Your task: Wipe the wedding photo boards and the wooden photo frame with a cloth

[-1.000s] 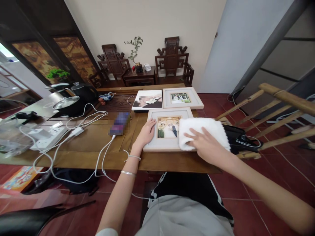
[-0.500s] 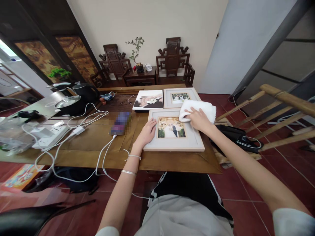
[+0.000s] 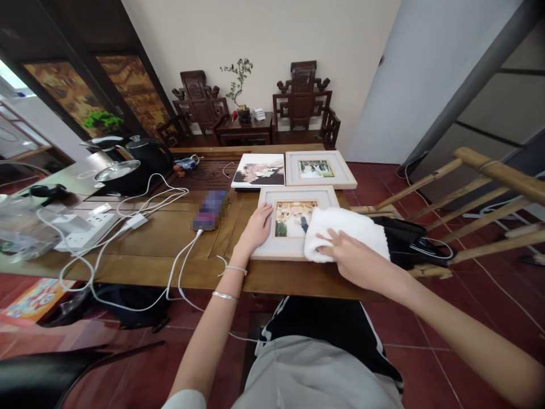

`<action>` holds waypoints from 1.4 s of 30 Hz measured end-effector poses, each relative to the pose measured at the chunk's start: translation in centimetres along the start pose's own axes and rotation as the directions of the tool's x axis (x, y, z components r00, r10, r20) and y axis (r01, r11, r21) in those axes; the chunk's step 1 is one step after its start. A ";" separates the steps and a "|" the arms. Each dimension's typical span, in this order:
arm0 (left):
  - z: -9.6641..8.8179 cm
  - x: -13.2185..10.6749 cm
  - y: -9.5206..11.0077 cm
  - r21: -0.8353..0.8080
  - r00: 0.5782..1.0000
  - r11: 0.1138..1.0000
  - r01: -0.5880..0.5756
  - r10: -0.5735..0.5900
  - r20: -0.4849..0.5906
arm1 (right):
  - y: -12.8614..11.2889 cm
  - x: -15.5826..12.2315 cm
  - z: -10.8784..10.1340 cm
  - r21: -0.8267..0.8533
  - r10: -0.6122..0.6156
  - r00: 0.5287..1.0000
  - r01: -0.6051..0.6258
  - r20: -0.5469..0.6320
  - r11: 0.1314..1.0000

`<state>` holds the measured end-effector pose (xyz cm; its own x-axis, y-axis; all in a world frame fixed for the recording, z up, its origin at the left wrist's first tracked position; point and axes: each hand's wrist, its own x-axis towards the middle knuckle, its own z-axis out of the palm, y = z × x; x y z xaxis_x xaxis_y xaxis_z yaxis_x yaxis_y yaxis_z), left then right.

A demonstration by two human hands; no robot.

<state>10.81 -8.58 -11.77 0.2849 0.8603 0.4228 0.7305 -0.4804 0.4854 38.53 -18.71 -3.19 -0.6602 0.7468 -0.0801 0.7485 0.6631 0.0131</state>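
Observation:
A light wooden picture frame (image 3: 276,250) with a wide white mat and a wedding photo lies flat near the table's front edge. My left hand (image 3: 258,226) rests on its left border, fingers laid over the edge. In my right hand (image 3: 347,253) is a folded white towel (image 3: 361,227), pressed on the frame's lower right part and hanging past its right side. The towel hides that corner and part of the photo. Just behind lie a second white-matted frame (image 3: 293,167) and a white-edged photo panel (image 3: 258,177).
Left of the frame lies a phone (image 3: 209,210) with a white cable. Further left are a power strip (image 3: 87,230), looped cords, a lidded pot (image 3: 117,176) and a kettle (image 3: 147,156). A bamboo chair (image 3: 462,193) holding a black bag (image 3: 409,241) stands at the right.
My right hand has drawn the towel toward me, from the frame's upper right corner down to its lower right. My left hand stays on the left border.

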 end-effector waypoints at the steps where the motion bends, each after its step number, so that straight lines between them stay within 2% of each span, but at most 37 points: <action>1: 0.0 0.0 0.0 -0.001 1.000 1.000 0.000 0.000 0.002 | -0.2 -0.4 -0.4 0.046 -0.003 1.000 0.003 0.007 0.999; 3: 0.0 0.0 -0.1 -0.002 1.000 1.000 -0.004 0.004 0.002 | 0.3 0.0 -1.1 0.100 0.012 1.000 -0.011 -0.012 0.995; 6: -0.1 0.0 -0.2 -0.011 1.000 1.000 -0.011 0.011 -0.001 | 2.7 3.0 -1.1 0.039 0.068 0.991 -0.064 -0.116 0.997; 9: -0.2 -0.1 -0.2 -0.013 1.000 1.000 -0.005 0.005 0.003 | 5.9 7.4 -0.3 -0.074 0.157 0.962 -0.177 -0.223 0.981; 11: -0.2 -0.1 -0.2 -0.012 1.000 1.000 0.003 -0.003 0.002 | 7.4 9.8 0.5 -0.129 0.177 0.952 -0.214 -0.249 0.968; 14: -0.2 -0.1 -0.2 -0.018 1.000 1.000 0.008 -0.008 -0.002 | 7.8 11.1 1.4 -0.190 0.142 0.959 -0.191 -0.243 0.963; 17: -0.2 -0.2 -0.2 -0.019 1.000 1.000 0.005 -0.006 -0.005 | 6.1 9.8 1.7 -0.270 0.099 0.972 -0.156 -0.213 0.950; 20: -0.1 -0.1 -0.2 -0.020 1.000 1.000 0.003 -0.004 -0.009 | 3.4 6.8 1.4 -0.300 0.080 0.984 -0.126 -0.161 0.946; 26: 0.2 0.0 -0.2 0.001 1.000 1.000 0.010 -0.010 -0.026 | -1.8 0.5 -0.4 -0.133 0.034 0.999 -0.031 0.019 0.991; 30: 0.2 0.0 -0.3 0.004 1.000 1.000 0.010 -0.009 -0.028 | -2.8 -0.2 -0.4 -0.057 0.021 1.000 -0.020 0.011 0.998; 33: 0.1 0.0 -0.3 -0.002 1.000 1.000 0.001 -0.001 -0.011 | -1.5 2.1 0.4 -0.050 0.049 0.998 -0.050 -0.032 0.997; 37: -0.1 0.0 -0.4 -0.023 1.000 1.000 0.006 -0.006 -0.001 | 1.8 7.4 0.8 -0.095 0.045 0.983 -0.063 -0.175 0.994; 39: -0.2 0.0 -0.4 -0.031 1.000 0.999 0.010 -0.010 0.000 | 3.0 10.5 0.6 -0.131 -0.006 0.966 -0.029 -0.259 0.991; 42: -0.3 0.0 -0.2 -0.035 1.000 0.999 0.002 -0.003 -0.013 | 3.5 14.9 0.4 -0.186 -0.154 0.934 0.097 -0.323 0.978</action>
<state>10.43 -8.55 -11.62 0.2746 0.8593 0.4314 0.7091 -0.4840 0.5127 31.34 -5.22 -4.77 -0.7520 0.6119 0.2450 0.6561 0.7303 0.1901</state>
